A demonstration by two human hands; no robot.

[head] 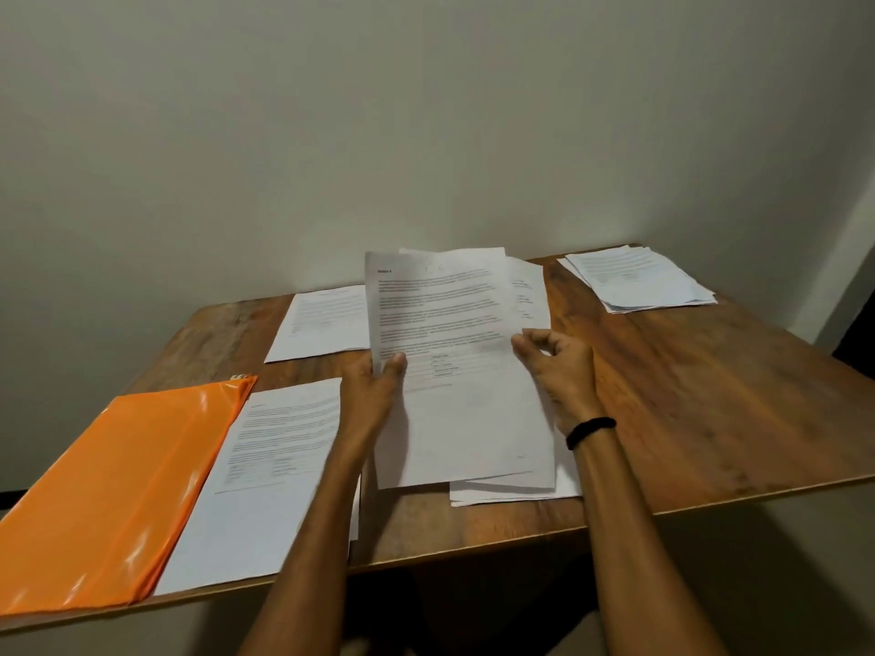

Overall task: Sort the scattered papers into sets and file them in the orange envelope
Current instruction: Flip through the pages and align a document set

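My left hand (376, 385) grips the left edge of a printed sheet (450, 324), thumb on its face, and holds it tilted up above a loose pile of papers (516, 490) at the table's middle. At the sheet's right edge my right hand (558, 362) has its fingertips pinched together on the paper's edge. The orange envelope (113, 490) lies flat at the near left corner. A printed sheet (274, 466) lies beside it, partly under my left forearm. Another sheet (322, 324) lies at the back, and a stack of papers (639, 281) sits at the far right corner.
The wooden table (710, 404) stands against a plain wall (426, 134). Its front edge runs close to me, and bare wood shows on the right half. A black band circles my right wrist (589, 430).
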